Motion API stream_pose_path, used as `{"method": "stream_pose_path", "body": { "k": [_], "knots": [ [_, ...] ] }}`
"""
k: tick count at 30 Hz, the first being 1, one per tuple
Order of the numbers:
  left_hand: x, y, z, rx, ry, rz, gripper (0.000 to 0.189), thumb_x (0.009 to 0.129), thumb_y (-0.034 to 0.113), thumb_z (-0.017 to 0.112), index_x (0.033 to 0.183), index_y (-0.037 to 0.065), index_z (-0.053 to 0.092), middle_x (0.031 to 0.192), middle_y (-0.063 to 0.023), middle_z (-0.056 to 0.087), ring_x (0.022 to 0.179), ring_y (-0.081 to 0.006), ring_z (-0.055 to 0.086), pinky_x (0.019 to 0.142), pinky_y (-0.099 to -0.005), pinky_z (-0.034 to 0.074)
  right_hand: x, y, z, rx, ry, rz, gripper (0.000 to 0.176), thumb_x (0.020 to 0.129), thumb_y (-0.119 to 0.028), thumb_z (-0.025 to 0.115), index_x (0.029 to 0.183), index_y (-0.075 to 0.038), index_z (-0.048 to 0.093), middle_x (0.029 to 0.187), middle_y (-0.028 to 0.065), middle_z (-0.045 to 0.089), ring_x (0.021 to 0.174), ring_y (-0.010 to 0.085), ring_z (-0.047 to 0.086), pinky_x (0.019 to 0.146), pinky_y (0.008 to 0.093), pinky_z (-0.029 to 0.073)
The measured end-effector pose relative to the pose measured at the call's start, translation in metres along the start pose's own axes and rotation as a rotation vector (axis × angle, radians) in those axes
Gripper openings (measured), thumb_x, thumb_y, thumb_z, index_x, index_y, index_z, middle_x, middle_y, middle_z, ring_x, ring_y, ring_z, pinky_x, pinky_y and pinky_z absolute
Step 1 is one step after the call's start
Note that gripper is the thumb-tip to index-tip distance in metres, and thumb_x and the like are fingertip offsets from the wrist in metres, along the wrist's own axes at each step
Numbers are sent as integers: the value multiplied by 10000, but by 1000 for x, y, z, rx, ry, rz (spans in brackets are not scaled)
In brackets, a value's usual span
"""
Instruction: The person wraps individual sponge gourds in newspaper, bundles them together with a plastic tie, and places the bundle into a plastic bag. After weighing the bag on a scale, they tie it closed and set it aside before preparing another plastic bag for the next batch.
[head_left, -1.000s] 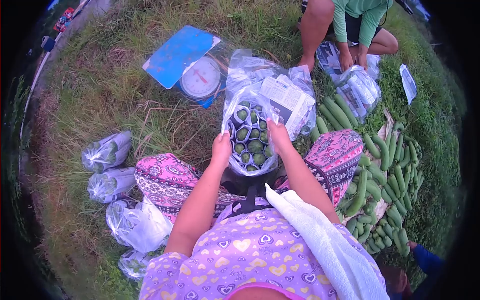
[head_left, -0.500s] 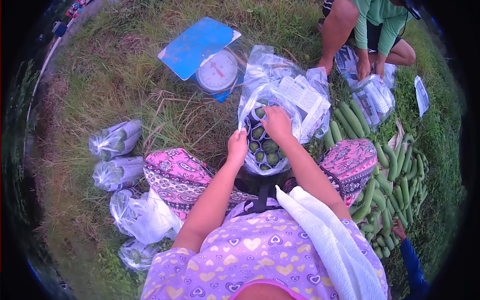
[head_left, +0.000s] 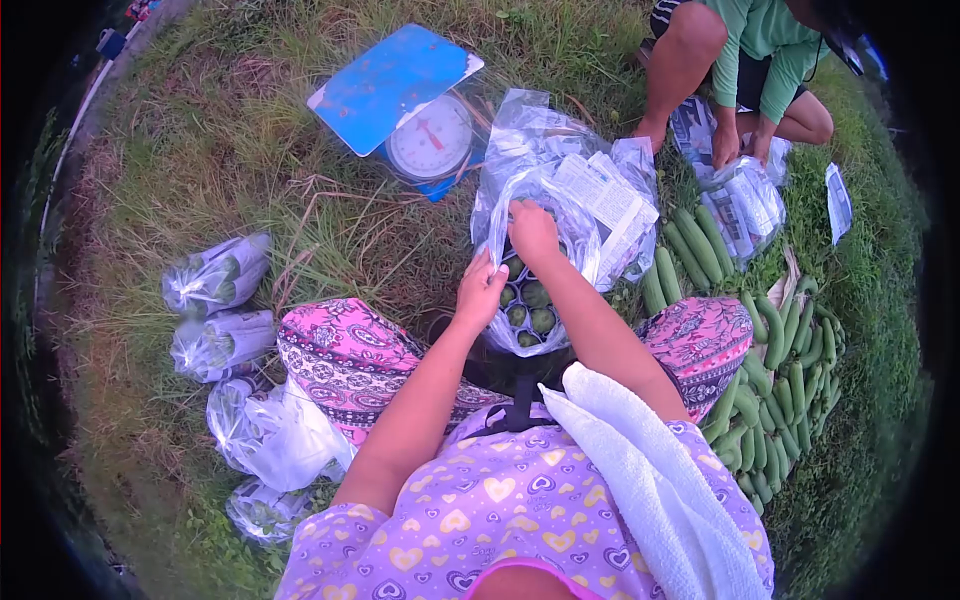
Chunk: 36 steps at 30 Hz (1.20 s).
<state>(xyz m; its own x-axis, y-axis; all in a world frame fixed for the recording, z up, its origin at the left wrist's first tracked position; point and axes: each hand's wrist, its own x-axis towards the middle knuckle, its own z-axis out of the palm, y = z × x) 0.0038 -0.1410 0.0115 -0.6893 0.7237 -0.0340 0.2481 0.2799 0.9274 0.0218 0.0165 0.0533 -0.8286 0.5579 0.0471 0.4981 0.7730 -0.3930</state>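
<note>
A clear plastic bag (head_left: 585, 228) stands between my knees, its mouth facing up. Several green vegetables (head_left: 536, 294), seen end-on with pale wrapping around them, fill it. My left hand (head_left: 480, 290) is closed on the bag's left rim. My right hand (head_left: 533, 230) rests at the upper left of the opening, fingers bent over the rim and closed on the plastic. Printed newspaper (head_left: 610, 200) lies against the bag's right side.
A blue scale (head_left: 430, 140) stands ahead on grass. Filled bags (head_left: 218, 275) lie at left. Long green vegetables (head_left: 790, 370) are heaped at right. A co-worker in a green shirt (head_left: 795, 75) handles another bag (head_left: 745, 205) at upper right.
My right hand has moved up and left from the vegetables to the bag's rim. The blue-sleeved arm at lower right has gone out of view.
</note>
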Motion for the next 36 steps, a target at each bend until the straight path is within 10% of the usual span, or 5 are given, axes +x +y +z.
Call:
{"method": "stream_pose_path", "body": {
  "k": [9, 13, 18, 28, 36],
  "knots": [
    [1, -5, -4, 148, -149, 0, 318, 906, 251, 507, 1066, -4, 612, 1398, -186, 408, 1352, -365, 279, 1102, -395, 228, 4, 8, 4, 63, 15, 38, 194, 768, -116, 624, 951, -56, 602, 937, 156, 617, 845, 357, 629, 735, 446, 513],
    [-1, 1, -2, -107, -9, -125, 322, 923, 311, 523, 758, 35, 529, 756, -2, 545, 636, -87, 424, 588, -254, 360, -25, 8, -35, 89, 74, -8, 416, 724, -177, 692, 1122, -93, 601, 1017, 130, 602, 1028, 307, 553, 884, 413, 449],
    [-3, 21, -14, -339, 48, -377, 301, 936, 338, 523, 810, 72, 586, 686, 53, 475, 611, -54, 375, 576, -228, 322, -62, 41, -68, -24, 523, 245, 496, 716, -175, 720, 1173, -46, 573, 1025, 144, 592, 1004, 304, 550, 859, 405, 441],
    [-7, 19, -22, -716, 154, -400, 243, 958, 275, 494, 788, 102, 502, 679, 12, 501, 579, -79, 456, 562, -264, 390, -82, 100, -50, 1529, 158, 630, 362, 876, -151, 592, 1208, -30, 515, 947, 22, 625, 709, 133, 572, 625, 302, 461],
    [-34, 36, -32, -795, 63, -294, 222, 968, 246, 464, 777, 133, 460, 575, 67, 369, 479, -45, 338, 466, -235, 305, -122, 47, -101, 1662, -21, 511, 78, 889, -122, 552, 923, -130, 482, 638, -67, 409, 460, 41, 334, 411, 203, 275]
  ]
}}
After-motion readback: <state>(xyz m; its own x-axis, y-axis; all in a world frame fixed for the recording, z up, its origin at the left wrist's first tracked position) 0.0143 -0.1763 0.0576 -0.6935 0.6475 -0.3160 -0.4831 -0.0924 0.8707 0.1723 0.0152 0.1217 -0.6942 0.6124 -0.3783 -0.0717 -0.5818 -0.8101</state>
